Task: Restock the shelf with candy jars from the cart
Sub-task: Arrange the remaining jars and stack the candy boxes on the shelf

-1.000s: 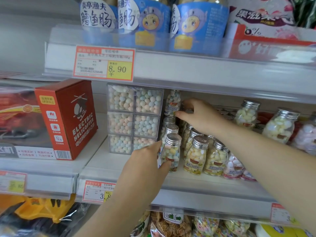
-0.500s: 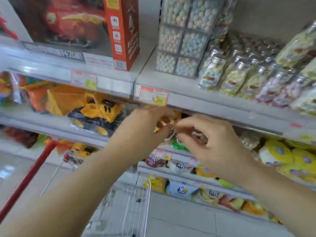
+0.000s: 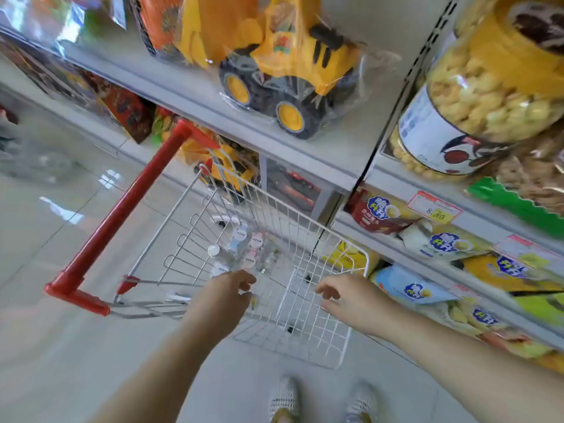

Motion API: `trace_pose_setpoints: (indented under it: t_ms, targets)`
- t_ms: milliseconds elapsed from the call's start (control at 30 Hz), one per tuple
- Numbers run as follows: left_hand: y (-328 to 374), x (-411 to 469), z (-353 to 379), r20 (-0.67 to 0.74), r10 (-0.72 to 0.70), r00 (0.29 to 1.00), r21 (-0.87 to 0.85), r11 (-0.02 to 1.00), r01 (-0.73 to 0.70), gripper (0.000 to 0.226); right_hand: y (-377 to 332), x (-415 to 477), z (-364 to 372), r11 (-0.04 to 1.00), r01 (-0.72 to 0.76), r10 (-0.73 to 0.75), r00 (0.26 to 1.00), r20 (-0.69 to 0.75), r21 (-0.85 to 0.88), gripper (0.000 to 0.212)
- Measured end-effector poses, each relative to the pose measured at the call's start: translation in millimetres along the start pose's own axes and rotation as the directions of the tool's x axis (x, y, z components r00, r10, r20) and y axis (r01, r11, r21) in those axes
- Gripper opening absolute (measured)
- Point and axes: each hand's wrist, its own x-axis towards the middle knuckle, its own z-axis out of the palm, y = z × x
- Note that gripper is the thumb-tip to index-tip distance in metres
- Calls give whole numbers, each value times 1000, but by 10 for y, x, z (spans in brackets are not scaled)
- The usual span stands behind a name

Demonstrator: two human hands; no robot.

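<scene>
Fingers of left hand (image 3: 222,296) and right hand (image 3: 351,300) loosely apart, empty, above cart (image 3: 317,328) edge

The cart (image 3: 308,306) is white wire in a square grid, its handle (image 3: 122,215) red. The candy jars (image 3: 244,254) inside are clear, with silver caps and pastel pink and blue labels. On the far shelf, the toy truck (image 3: 290,71) is yellow with black tyres. At right, the tub (image 3: 488,87) has a yellow lid and a white label. The floor (image 3: 76,346) is glossy pale grey.

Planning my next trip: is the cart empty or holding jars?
Not empty: several candy jars lie on the wire floor of the cart, just beyond the left hand.
</scene>
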Motion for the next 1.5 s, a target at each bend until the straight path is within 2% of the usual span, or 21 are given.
trace_pose_setpoints:
  t_ms: [133, 333, 467, 600, 833, 933, 1133, 1233, 1333, 1433, 1500]
  targets:
    - [-374, 169, 194, 47, -53, 997, 57, 997, 51, 30, -1, 584, 330, 990, -9, 31, 988, 149, -142, 33]
    - [-653, 521, 429, 172, -88, 981, 185, 981, 56, 40, 3, 1400, 747, 928, 53, 49, 964, 263, -368, 47]
    - [-749, 843, 705, 260, -126, 957, 257, 965, 57, 52, -17, 1896, 957, 857, 195, -51, 953, 298, -477, 54]
    - [-723, 1234, 1045, 403, -192, 895, 362, 932, 37, 64, 62, 2310, 1087, 766, 291, -149, 948, 282, -573, 58]
    - [-754, 1632, 1414, 435, -299, 849, 437, 895, 91, 50, 286, 2546, 1190, 592, 395, -273, 918, 287, -703, 47]
    - [-806, 1715, 1500, 430, -343, 835, 479, 871, 111, 47, 403, 2562, 1201, 631, 380, -224, 924, 311, -676, 40]
    - [-884, 1738, 1643, 397, -295, 869, 546, 837, 35, 40, 577, 2388, 1312, 703, 306, -119, 941, 318, -642, 47]
    - [-883, 1684, 1522, 436, -261, 861, 495, 869, 13, 33, 574, 2292, 1241, 814, 221, -59, 951, 302, -537, 40]
    - [-883, 1582, 1378, 464, -248, 850, 402, 914, 47, 30, 533, 2197, 1096, 888, 132, -3, 960, 281, -441, 41]
    - [-831, 1473, 1169, 323, -221, 920, 313, 943, 117, 39, 474, 2099, 942, 934, 60, 34, 967, 254, -353, 40]
    - [-773, 1349, 933, 134, -181, 974, 311, 941, 132, 42, 411, 2025, 845, 961, 10, 58, 970, 238, -275, 44]
